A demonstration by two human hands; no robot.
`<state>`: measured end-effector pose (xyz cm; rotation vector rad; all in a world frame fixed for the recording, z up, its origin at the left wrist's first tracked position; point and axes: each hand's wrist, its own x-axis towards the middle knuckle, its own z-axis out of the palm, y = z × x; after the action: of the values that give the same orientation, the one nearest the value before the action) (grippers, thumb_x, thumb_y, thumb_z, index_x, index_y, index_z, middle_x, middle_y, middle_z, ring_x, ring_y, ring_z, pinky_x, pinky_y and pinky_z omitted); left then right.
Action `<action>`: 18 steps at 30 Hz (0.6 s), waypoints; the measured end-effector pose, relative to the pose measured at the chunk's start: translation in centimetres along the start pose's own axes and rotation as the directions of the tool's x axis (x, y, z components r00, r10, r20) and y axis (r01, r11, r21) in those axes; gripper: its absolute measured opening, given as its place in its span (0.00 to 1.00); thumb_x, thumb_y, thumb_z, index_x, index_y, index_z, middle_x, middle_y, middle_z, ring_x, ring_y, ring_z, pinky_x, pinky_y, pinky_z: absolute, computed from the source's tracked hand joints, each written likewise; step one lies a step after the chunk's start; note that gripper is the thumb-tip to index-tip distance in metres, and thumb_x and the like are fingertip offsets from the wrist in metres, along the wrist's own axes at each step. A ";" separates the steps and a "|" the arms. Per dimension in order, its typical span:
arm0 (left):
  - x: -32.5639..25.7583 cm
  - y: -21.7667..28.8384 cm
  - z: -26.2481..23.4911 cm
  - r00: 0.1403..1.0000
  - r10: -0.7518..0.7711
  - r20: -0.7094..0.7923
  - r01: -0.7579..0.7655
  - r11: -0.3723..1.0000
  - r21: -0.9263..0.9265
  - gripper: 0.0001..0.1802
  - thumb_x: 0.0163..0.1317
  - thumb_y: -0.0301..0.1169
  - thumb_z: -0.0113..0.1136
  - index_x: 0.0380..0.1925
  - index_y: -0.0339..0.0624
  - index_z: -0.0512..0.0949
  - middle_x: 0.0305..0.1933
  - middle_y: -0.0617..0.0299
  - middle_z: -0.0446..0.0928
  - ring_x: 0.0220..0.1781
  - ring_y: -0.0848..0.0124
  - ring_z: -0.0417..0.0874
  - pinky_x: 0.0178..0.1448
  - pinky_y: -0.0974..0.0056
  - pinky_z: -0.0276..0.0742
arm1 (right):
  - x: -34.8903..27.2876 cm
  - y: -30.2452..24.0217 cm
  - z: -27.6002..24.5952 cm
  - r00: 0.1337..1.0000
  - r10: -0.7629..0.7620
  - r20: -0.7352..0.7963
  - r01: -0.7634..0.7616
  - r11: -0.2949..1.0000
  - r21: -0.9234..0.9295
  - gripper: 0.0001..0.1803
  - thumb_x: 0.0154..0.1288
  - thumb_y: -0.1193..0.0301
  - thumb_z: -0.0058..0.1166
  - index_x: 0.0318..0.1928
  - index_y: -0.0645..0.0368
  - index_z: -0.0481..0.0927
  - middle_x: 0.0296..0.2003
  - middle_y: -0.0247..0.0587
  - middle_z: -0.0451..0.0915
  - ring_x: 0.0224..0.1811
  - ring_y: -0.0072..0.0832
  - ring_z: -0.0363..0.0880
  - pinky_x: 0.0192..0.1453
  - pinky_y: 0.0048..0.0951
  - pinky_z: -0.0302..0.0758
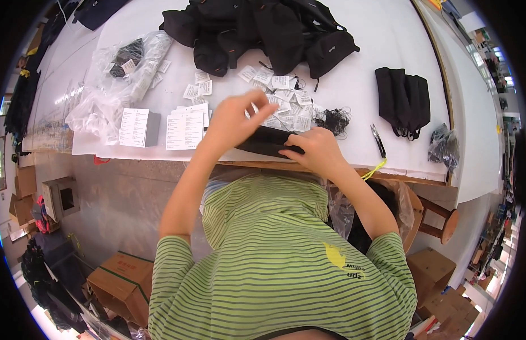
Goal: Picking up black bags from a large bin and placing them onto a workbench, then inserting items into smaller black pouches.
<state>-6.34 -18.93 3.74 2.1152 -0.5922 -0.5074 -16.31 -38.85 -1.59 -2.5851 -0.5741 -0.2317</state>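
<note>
Right hand (315, 148) presses down grasping a folded black fabric pouch (265, 141) at the white table (387, 62) edge, left hand (231, 119) pinching its top, paper tags (282, 102) just behind.

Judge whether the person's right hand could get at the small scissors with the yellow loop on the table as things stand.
Probably yes. The right hand rests on a black pouch at the table's near edge, and the scissors lie just to its right on bare white table with nothing between. It would first have to let go of the pouch.
</note>
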 end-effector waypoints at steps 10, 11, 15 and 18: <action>4.7 -7.5 1.9 0.990 0.076 -0.120 -0.006 0.865 0.502 0.22 0.46 0.40 0.70 0.34 0.36 0.76 0.39 0.52 0.79 0.42 0.55 0.80 0.44 0.56 0.74 | 0.1 -0.2 0.0 1.000 -0.026 0.012 0.026 1.000 0.010 0.12 0.49 0.59 0.67 0.29 0.49 0.81 0.16 0.31 0.75 0.19 0.31 0.73 0.28 0.30 0.68; 4.5 -7.3 1.6 0.990 0.072 -0.119 -0.002 0.865 0.503 0.22 0.46 0.40 0.70 0.34 0.36 0.76 0.39 0.52 0.79 0.42 0.55 0.80 0.44 0.56 0.74 | 0.2 -0.4 -0.2 1.000 -0.017 -0.019 0.017 1.000 0.002 0.12 0.49 0.59 0.67 0.29 0.49 0.80 0.16 0.31 0.75 0.19 0.31 0.73 0.27 0.30 0.68; 1.8 -4.8 0.6 0.975 0.003 -0.221 0.060 0.959 0.279 0.17 0.50 0.35 0.68 0.36 0.37 0.77 0.35 0.54 0.79 0.37 0.58 0.79 0.42 0.58 0.73 | 0.0 -0.1 -0.1 0.996 -0.049 -0.070 0.050 0.999 0.001 0.12 0.50 0.59 0.67 0.28 0.49 0.79 0.15 0.30 0.73 0.18 0.30 0.72 0.27 0.29 0.66; -1.4 -2.4 0.5 0.976 0.053 -0.210 -0.037 0.996 0.081 0.13 0.52 0.32 0.67 0.37 0.40 0.79 0.34 0.58 0.78 0.36 0.61 0.77 0.43 0.60 0.72 | -0.1 0.2 0.1 0.996 -0.037 -0.087 0.039 0.999 0.020 0.13 0.49 0.59 0.68 0.27 0.50 0.78 0.15 0.30 0.73 0.18 0.30 0.71 0.26 0.29 0.65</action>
<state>-7.17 -17.21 1.63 2.1884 -0.5430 -0.2321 -16.34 -39.00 -1.80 -2.5306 -0.5912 -0.3466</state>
